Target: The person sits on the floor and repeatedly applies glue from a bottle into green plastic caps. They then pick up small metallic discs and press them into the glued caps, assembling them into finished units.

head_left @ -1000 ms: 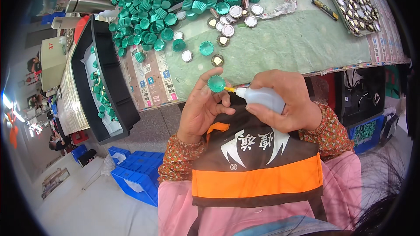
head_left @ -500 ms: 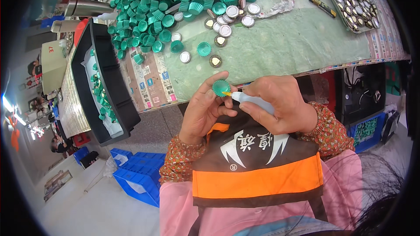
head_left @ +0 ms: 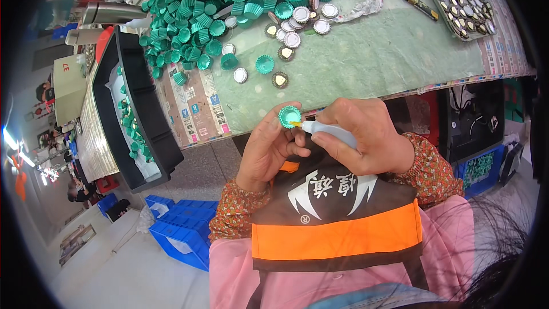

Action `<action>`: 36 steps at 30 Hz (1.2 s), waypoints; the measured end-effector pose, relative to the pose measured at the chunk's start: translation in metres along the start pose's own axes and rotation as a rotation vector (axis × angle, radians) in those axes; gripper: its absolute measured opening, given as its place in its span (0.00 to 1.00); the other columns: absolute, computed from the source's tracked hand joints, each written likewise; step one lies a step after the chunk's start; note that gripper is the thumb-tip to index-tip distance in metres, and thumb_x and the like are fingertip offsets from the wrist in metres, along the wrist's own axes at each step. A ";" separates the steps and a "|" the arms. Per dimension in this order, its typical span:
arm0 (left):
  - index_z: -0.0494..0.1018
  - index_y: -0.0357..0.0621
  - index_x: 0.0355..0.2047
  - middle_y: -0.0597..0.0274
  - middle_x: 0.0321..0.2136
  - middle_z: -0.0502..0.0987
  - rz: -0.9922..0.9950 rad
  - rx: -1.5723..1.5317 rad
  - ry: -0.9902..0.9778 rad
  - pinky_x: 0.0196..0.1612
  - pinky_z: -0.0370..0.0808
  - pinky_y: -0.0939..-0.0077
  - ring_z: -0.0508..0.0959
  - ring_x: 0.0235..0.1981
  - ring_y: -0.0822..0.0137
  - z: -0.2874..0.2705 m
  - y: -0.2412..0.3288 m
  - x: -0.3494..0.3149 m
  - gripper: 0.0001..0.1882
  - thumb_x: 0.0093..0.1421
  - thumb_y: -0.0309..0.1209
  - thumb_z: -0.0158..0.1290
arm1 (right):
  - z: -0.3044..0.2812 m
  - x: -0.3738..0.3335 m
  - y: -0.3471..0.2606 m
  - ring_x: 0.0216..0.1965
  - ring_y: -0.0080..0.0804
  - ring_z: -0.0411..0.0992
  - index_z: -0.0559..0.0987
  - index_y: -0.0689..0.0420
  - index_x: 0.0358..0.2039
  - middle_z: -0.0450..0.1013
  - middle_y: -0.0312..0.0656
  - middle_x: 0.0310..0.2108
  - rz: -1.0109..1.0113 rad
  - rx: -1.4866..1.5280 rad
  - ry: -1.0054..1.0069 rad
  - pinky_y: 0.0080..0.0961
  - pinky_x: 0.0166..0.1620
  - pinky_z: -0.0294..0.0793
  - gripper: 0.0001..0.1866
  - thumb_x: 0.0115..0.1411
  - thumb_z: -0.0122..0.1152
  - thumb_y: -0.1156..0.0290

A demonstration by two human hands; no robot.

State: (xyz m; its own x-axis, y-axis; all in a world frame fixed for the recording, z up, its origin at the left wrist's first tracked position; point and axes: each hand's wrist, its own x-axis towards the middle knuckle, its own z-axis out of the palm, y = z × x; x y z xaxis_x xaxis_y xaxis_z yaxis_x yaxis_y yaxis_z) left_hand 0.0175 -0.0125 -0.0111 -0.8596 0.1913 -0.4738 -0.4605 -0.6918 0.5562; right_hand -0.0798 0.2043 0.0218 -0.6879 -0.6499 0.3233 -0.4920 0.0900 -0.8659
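Between the fingertips of my left hand (head_left: 263, 151) sits a small green fluted cup (head_left: 287, 114), its open side facing up. My right hand (head_left: 369, 134) is wrapped round a pale squeeze bottle (head_left: 337, 134). The bottle's narrow yellow tip reaches the cup's lower right rim; whether it touches the inside is too small to tell. Both hands are just off the table's near edge, above my dark apron. Close beyond them on the table lie a loose green cup (head_left: 265, 64) and a dark-rimmed cap with a cream centre (head_left: 280, 79).
A large heap of green cups (head_left: 197, 23) covers the table's far left, with several loose caps (head_left: 292, 40) beside it. A cap-filled tray (head_left: 466, 8) and a black-and-gold tube (head_left: 420, 7) lie at far right. Left stands a black bin (head_left: 148, 97); blue crates (head_left: 180, 232) are below.
My left fingers have shifted slightly and the cup has tilted, showing more of its inside. The bottle's tip stays at the rim, with my right hand almost still.
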 end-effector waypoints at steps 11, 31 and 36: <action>0.64 0.35 0.57 0.50 0.43 0.72 -0.029 -0.111 0.040 0.42 0.88 0.65 0.79 0.38 0.65 -0.001 0.005 -0.009 0.21 0.75 0.41 0.40 | -0.007 -0.003 0.008 0.24 0.47 0.78 0.74 0.59 0.38 0.75 0.46 0.24 0.104 0.082 0.094 0.35 0.28 0.74 0.14 0.57 0.69 0.68; 0.63 0.40 0.59 0.56 0.49 0.74 0.197 0.542 0.207 0.50 0.82 0.69 0.77 0.47 0.70 0.024 0.016 -0.015 0.19 0.69 0.24 0.50 | 0.002 -0.006 0.012 0.25 0.51 0.76 0.73 0.57 0.37 0.74 0.47 0.24 0.093 0.005 0.038 0.41 0.28 0.73 0.15 0.58 0.68 0.64; 0.62 0.42 0.58 0.57 0.54 0.71 0.277 0.603 0.183 0.53 0.80 0.69 0.74 0.53 0.70 0.023 0.016 -0.014 0.20 0.67 0.19 0.51 | -0.004 -0.008 0.015 0.28 0.41 0.77 0.74 0.59 0.40 0.76 0.45 0.28 0.185 0.117 0.032 0.32 0.32 0.75 0.16 0.59 0.69 0.65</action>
State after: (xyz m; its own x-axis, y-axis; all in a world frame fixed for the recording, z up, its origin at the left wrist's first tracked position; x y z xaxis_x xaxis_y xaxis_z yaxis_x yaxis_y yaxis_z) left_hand 0.0176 -0.0103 0.0200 -0.9367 -0.0945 -0.3373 -0.3171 -0.1798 0.9312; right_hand -0.0840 0.2134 0.0082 -0.7781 -0.6062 0.1648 -0.2919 0.1167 -0.9493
